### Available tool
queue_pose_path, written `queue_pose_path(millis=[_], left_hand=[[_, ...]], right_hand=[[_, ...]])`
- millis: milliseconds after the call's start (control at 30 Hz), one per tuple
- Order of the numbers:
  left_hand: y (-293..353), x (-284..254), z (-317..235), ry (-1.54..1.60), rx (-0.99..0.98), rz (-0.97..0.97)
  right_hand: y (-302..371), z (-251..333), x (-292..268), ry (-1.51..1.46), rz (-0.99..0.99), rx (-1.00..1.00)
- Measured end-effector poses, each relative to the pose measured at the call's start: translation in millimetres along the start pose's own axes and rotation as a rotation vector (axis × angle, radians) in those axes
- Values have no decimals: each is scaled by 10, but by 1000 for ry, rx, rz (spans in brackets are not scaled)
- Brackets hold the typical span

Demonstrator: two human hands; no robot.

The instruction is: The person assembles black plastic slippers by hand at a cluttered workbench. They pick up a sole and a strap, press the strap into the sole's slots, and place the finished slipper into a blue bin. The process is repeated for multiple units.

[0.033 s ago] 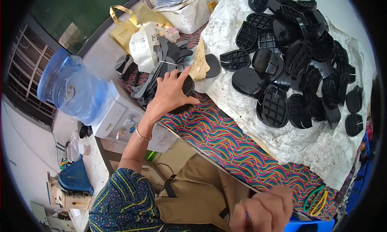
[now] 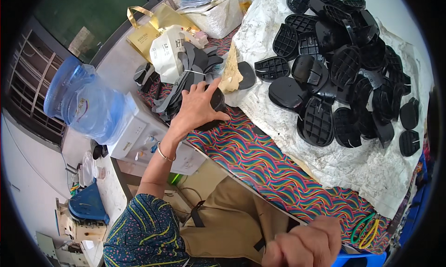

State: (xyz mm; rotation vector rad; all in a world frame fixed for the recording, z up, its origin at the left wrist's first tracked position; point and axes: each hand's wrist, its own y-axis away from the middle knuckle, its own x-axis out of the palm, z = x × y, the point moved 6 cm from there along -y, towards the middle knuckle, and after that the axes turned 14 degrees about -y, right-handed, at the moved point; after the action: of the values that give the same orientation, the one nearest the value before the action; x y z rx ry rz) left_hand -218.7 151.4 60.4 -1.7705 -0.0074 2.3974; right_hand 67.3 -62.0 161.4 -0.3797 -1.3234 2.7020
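Observation:
My left hand (image 2: 199, 107) reaches out over the table with thumb and fingers spread. Under its palm and against its fingers is a dark black piece (image 2: 217, 99), partly hidden, which looks like a sole or heel part. Just beyond the fingertips lies a bundle of grey-black strips (image 2: 183, 83), tied with a white band. At the lower right, close to the camera, my right hand (image 2: 304, 244) is closed in a fist and slightly blurred. What it holds, if anything, is hidden. A pile of black shoe soles (image 2: 344, 72) with gridded undersides covers the right of the table.
A dirty white sheet (image 2: 288, 141) lies under the soles, over a colourful wavy-patterned tablecloth (image 2: 251, 151). Scissors with yellow and green handles (image 2: 367, 232) rest near the front edge. A water dispenser (image 2: 139, 137) stands left of the table. Gold bag (image 2: 141, 37) and white box (image 2: 216, 18) stand behind.
My right fist has shifted very slightly to the right. My left hand stays in the same place with its fingers spread.

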Motion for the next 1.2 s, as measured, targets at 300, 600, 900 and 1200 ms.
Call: queue_pose_path(millis=[300, 600, 900, 1200], left_hand=[[-175, 422, 2, 101, 11, 65], [-133, 504, -32, 90, 4, 29], [186, 410, 1234, 763, -365, -531], [611, 986, 780, 435, -230, -228]], right_hand=[[-124, 214, -48, 108, 115, -8], [63, 1, -106, -76, 160, 17], [849, -874, 451, 53, 204, 375], [939, -1156, 1032, -92, 290, 608]])
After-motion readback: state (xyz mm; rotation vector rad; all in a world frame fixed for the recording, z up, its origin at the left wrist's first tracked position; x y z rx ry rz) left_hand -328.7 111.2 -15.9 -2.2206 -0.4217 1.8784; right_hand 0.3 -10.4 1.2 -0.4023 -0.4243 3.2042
